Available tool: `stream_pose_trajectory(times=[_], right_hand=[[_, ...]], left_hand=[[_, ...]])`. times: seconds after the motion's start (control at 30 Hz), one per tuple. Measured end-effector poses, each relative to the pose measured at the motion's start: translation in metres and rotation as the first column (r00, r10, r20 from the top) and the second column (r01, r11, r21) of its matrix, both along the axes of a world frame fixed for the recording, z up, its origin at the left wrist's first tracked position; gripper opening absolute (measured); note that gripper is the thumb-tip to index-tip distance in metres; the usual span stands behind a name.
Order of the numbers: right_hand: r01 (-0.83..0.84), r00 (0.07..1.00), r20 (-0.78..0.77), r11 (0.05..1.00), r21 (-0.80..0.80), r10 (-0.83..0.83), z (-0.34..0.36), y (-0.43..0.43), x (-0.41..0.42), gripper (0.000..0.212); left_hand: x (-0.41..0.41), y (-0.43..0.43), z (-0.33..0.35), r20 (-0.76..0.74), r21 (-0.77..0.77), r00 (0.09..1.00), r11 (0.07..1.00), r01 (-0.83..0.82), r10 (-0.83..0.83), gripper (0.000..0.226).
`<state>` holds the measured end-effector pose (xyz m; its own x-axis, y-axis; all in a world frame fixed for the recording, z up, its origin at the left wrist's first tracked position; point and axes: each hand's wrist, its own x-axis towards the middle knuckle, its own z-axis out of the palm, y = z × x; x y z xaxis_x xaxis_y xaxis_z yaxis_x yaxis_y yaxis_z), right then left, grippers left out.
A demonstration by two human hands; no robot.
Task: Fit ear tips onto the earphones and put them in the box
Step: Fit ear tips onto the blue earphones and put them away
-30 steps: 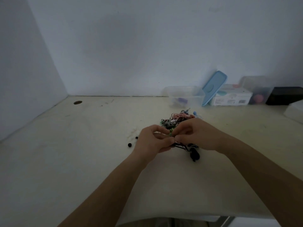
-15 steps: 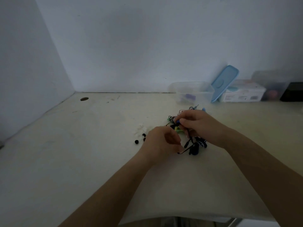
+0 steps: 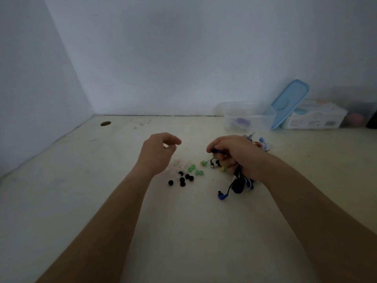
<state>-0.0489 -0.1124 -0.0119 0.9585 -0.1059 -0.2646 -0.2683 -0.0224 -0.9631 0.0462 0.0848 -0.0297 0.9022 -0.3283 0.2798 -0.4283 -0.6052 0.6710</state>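
Step in hand: fitting tips, nothing boxed from this bundle yet. The right hand (image 3: 234, 155) is clenched round a tangle of earphones (image 3: 239, 183), with thumb and forefinger pinching one dark-blue bud (image 3: 215, 150) that pokes out at its 9 o'clock. The left hand (image 3: 158, 153) hovers over the counter (image 3: 122, 201), fingers loosely curled, nothing visible in it.

Next move, my read: the left hand drops to the loose tips at its 5 o'clock, pinches one and pushes it onto the presented bud. The tips are small and round, so they probably roll and need a fine pinch.

Counts:
- black ear tips (image 3: 182, 179): six, clustered
- green ear tips (image 3: 191, 168): two sure, maybe a third
- pale tips at 11 o'clock of the black ones: too faint to count
- yellow-green tips (image 3: 204, 163) already on buds: two
- blue plug (image 3: 221, 196): one, trailing at the bundle's 7 o'clock
- box (image 3: 247, 116): one, clear and open, at 12 o'clock of the right hand, well apart
- blue lid (image 3: 289, 103): one, leaning at the box's 3 o'clock
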Motion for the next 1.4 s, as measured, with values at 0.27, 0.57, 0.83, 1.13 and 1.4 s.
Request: stream_pose_trajectory(times=[0.27, 0.57, 0.83, 1.13, 1.4], right_hand=[[0.013, 0.998, 0.051, 0.987, 0.158, -0.022, -0.018, 0.001, 0.009, 0.032], [0.063, 0.984, 0.163, 0.998, 0.026, -0.067, -0.025, 0.006, 0.010, 0.027], [0.080, 0.979, 0.185, 0.996, 0.034, -0.085, -0.028, 0.007, 0.008, 0.023], [0.023, 0.966, 0.255, 0.996, 0.090, -0.045, -0.027, 0.000, -0.007, 0.016], [0.044, 0.911, 0.411, 0.998, -0.043, -0.023, -0.025, -0.001, -0.017, 0.017]], left_hand=[[0.013, 0.005, -0.026, -0.026, 0.135, 1.000, 0.991, 0.009, -0.005, 0.018], [0.021, 0.002, -0.025, -0.025, 0.218, 0.999, 0.975, 0.051, -0.047, 0.014], [0.015, 0.005, -0.018, -0.001, 0.075, 0.999, 0.997, 0.032, -0.032, 0.008], [-0.022, 0.004, -0.003, -0.194, -0.481, 0.954, 0.870, 0.109, -0.227, 0.009], [-0.040, -0.012, -0.005, -0.369, -0.685, 0.823, 0.725, 0.072, -0.431, 0.017]])
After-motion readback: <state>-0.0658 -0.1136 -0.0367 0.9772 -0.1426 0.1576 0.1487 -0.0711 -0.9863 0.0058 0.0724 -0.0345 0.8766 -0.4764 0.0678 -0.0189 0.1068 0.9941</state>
